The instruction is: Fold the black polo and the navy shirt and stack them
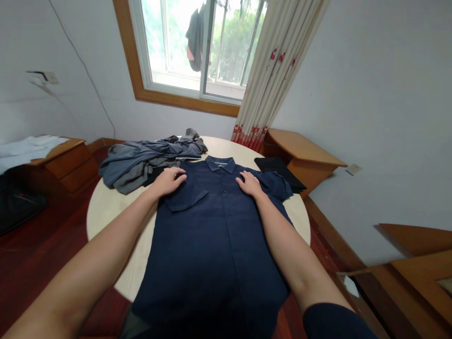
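Navy shirt [197, 249], one, lies front-up on tabletop [106, 205], lower end nearest me; left sleeve [183, 200] turned inward, right sleeve [277, 184] out. Step in hand looks like flattening; next move likely calls for light fingers at right sleeve. Grip, left hand [170, 181] and right hand [250, 183]: fingers loosely parted, resting on cloth, nothing visibly pinched. Beyond: one clothes heap [137, 157], one black cloth [277, 168].

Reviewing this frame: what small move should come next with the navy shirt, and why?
Probably fold the right sleeve inward with the right hand: it sticks out sideways, while the left sleeve lies across the front of the navy shirt.
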The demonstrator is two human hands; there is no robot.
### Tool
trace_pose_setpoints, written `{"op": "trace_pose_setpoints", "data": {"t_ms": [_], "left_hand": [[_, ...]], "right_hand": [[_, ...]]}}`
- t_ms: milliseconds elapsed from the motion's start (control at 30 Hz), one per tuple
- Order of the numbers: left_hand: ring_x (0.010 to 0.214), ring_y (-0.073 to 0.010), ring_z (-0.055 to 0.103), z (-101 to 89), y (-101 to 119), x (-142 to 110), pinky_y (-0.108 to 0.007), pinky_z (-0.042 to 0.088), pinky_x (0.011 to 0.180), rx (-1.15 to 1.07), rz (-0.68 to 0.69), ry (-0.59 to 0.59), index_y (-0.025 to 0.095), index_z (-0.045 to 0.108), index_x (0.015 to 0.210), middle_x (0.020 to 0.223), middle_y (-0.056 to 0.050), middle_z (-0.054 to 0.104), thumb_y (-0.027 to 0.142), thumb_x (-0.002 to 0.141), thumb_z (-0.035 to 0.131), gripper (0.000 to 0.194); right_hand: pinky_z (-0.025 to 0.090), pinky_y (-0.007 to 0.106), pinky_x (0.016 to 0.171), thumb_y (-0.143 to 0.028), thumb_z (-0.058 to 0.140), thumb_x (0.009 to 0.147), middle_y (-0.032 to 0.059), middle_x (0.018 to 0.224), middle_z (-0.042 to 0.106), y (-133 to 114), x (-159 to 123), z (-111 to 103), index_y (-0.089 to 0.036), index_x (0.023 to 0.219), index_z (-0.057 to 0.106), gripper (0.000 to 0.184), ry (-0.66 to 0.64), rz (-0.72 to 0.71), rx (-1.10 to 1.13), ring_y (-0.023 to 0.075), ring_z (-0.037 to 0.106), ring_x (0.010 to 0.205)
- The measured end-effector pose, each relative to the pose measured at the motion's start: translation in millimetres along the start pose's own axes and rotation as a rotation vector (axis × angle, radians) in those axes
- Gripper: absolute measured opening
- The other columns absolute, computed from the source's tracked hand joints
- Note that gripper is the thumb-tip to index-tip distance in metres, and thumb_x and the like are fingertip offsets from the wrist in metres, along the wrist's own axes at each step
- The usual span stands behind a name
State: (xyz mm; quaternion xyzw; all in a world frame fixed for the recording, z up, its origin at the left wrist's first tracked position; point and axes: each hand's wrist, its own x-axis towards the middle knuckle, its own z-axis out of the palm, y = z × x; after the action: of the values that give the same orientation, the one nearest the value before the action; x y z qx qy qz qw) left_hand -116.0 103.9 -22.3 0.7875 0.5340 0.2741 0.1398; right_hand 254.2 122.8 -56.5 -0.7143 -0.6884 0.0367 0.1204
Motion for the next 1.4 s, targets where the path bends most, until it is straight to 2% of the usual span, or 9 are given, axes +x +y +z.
{"op": "trace_pose_setpoints", "data": {"t_ms": [167,300,533,767,900,1000,1100,1233,1400], "left_hand": [[0.148,-0.0305,0.032,25.8,-4,3,-0.060,0.016,0.120,0.311,-0.043,-0.177,0.023,0.050,0.147,0.161,-0.009,0.035,0.052,0.097,0.038,0.059],[0.149,-0.0321,0.030,29.2,-6,10,-0.063,0.010,0.119,0.424,-0.118,-0.168,0.024,0.045,0.151,0.162,-0.011,0.032,0.054,0.099,0.031,0.062],[0.124,-0.0365,0.058,16.8,-12,56,-0.052,0.046,0.100,0.322,-0.252,-0.013,0.025,0.059,0.139,0.134,-0.013,0.065,0.044,0.091,0.050,0.052],[0.105,-0.0304,0.066,8.7,-24,96,-0.039,0.053,0.087,0.257,-0.313,0.032,0.020,0.073,0.115,0.114,-0.012,0.074,0.034,0.083,0.063,0.037],[0.111,-0.0320,0.063,7.0,-6,87,-0.040,0.052,0.089,0.393,-0.321,0.029,0.021,0.070,0.118,0.120,-0.013,0.071,0.035,0.088,0.058,0.034],[0.122,-0.0342,0.056,15.6,19,67,-0.044,0.048,0.097,0.556,-0.170,0.051,0.017,0.066,0.125,0.131,-0.016,0.064,0.036,0.093,0.050,0.040],[0.135,-0.0359,0.046,31.7,37,40,-0.049,0.041,0.107,0.619,-0.052,-0.044,0.011,0.057,0.138,0.147,-0.019,0.052,0.046,0.096,0.043,0.056],[0.150,-0.0345,0.024,45.9,31,15,-0.053,0.027,0.117,0.564,-0.115,-0.195,0.010,0.035,0.155,0.164,-0.017,0.027,0.058,0.099,0.025,0.075],[0.154,-0.0346,0.012,39.7,7,27,-0.061,0.019,0.119,0.496,-0.180,-0.293,0.018,0.026,0.160,0.168,-0.010,0.012,0.067,0.096,0.022,0.081]], "right_hand": [[0.023,0.049,0.120,-0.050,0.040,0.101,0.0104,0.161,0.036,0,0,0,-0.019,0.148,0.048,0.057,0.005,-0.003,0.011,0.0274,0.030,0.149],[0.024,0.049,0.121,-0.049,0.040,0.101,0.0107,0.160,0.037,-2,-3,-2,-0.018,0.147,0.049,0.056,0.010,-0.004,0.012,0.0268,0.030,0.149],[0.023,0.049,0.121,-0.048,0.041,0.101,0.0104,0.160,0.037,-5,-5,-5,-0.019,0.147,0.048,0.055,0.003,0.004,0.024,0.0269,0.030,0.149],[0.023,0.049,0.121,-0.048,0.041,0.101,0.0105,0.160,0.037,-5,-6,-5,-0.019,0.147,0.049,0.055,0.004,-0.001,0.025,0.0273,0.030,0.149],[0.023,0.048,0.121,-0.047,0.043,0.101,0.0105,0.160,0.038,-5,-5,-5,-0.018,0.147,0.049,0.055,0.012,-0.004,0.034,0.0270,0.031,0.149],[0.023,0.048,0.121,-0.047,0.043,0.100,0.0105,0.159,0.038,-6,-6,-5,-0.017,0.146,0.050,0.055,0.015,-0.001,0.046,0.0269,0.031,0.149],[0.022,0.049,0.121,-0.047,0.043,0.100,0.0101,0.160,0.038,-6,-6,-5,-0.019,0.146,0.050,0.054,0.012,0.003,0.060,0.0270,0.031,0.149],[0.021,0.048,0.121,-0.048,0.043,0.100,0.0095,0.160,0.038,-5,-6,-4,-0.020,0.146,0.050,0.054,0.023,0.011,0.073,0.0261,0.030,0.149],[0.022,0.048,0.121,-0.048,0.043,0.100,0.0093,0.160,0.038,-4,-5,-2,-0.021,0.146,0.050,0.054,0.023,0.006,0.063,0.0260,0.031,0.149]]}}
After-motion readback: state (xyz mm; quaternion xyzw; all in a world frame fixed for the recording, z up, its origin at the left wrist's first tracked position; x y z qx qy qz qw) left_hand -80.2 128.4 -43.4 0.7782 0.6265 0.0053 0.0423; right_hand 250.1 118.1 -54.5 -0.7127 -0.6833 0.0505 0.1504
